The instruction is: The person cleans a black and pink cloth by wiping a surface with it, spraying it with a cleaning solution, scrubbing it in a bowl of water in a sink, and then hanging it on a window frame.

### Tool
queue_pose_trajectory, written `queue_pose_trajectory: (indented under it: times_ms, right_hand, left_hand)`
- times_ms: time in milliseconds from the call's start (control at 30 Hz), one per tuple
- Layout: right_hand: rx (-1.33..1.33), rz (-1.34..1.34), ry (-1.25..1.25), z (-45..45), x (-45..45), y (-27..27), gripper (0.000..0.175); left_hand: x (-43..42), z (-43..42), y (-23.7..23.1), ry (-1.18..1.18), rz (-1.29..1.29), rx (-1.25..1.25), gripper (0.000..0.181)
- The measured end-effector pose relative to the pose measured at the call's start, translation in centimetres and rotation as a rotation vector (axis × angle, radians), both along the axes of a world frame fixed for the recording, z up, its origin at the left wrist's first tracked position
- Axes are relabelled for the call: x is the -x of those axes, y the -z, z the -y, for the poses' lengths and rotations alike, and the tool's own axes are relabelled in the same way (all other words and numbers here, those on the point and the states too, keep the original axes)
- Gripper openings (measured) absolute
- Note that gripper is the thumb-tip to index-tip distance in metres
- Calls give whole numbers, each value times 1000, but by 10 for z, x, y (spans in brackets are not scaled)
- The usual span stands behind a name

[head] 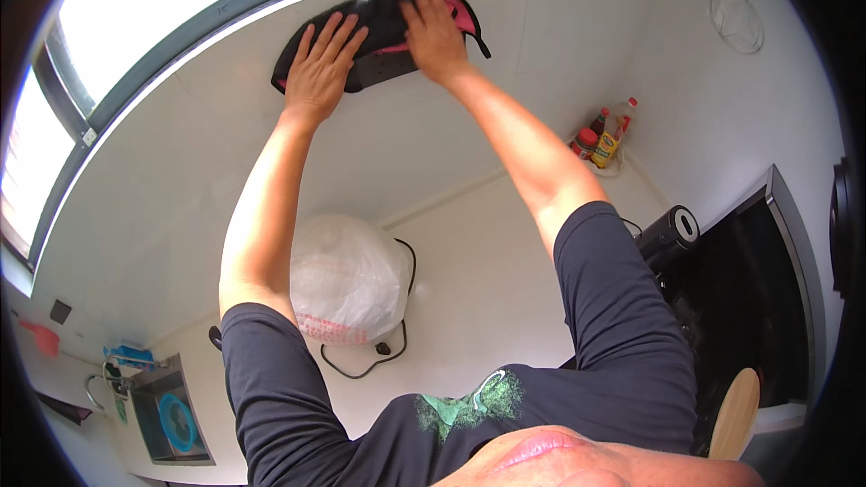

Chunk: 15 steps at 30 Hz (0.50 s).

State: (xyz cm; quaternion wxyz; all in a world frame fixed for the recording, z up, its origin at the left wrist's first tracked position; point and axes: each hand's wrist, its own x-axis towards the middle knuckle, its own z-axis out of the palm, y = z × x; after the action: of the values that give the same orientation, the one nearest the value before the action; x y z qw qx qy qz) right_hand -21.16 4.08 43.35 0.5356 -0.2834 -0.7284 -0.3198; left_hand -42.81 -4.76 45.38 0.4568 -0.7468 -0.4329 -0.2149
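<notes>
Both hands press flat against a black and pink fabric item (385, 30) that lies against the white wall, just below the window frame. My left hand (318, 71) rests on its left part with the fingers spread. Farther right, my right hand (434, 34) lies on it near the pink-edged end, its fingertips slightly blurred. A dark strap hangs from the item's right end. Whether the item is fixed to the wall cannot be told.
On the counter (473, 264) stands something round under a white plastic bag (348, 277), a black cable beside it. Bottles (609, 142) and a jar fill the corner. A black cylindrical appliance (670, 237) is by the dark cooktop (737, 297). The sink (152, 419) holds a blue basin (177, 423).
</notes>
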Motion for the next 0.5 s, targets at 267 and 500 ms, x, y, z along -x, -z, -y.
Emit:
queue_pose_trajectory:
  times_ms: [267, 500]
  right_hand:
    - [-160, 328, 557, -68, -56, -121, 41]
    - [-88, 492, 666, -55, -54, -117, 37]
  left_hand:
    - [-75, -48, -49, 141, 159, -178, 51]
    - [-74, -45, -56, 203, 137, -106, 57]
